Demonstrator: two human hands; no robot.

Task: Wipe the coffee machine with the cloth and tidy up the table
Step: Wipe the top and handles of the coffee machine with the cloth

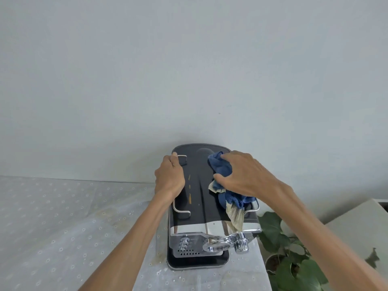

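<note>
Head view, the only one. Coffee machine (210, 206) stood on the table (63, 217) hard against the wall, seen from above: black glossy top, chrome front edge, portafilter handle (222, 244) jutting out low at the front, drip tray below. Left hand (169, 177) gripped the left side of the machine, fingers curled over the edge by the chrome rail (181, 208), thumb up near the rail's far bend; bracing the body, it seemed. Right hand (241, 175) lay on the blue cloth (222, 171), fingers bent down over it and thumb tucked into its near side, holding it bunched against the right half of the top. Loose end of the cloth, paler and stained, trailed down over the chrome front edge.

Judged as mid-wipe on the top panel, right side covered, left and centre not yet reached. Yellowish streaks (190, 190) showed on the black surface just beside the left hand; whether dirt or reflection, impossible to tell.

For a clean pass: keep the left hand braced so the machine does not slide on the lace tablecloth; gather the trailing end into the palm, since it could snag on the portafilter handle or the right rail; press flat and draw in overlapping strokes from the wall toward the front, then across to the streaks. Potted plant (294, 248) stood off the table's right end, near the right elbow.
</note>
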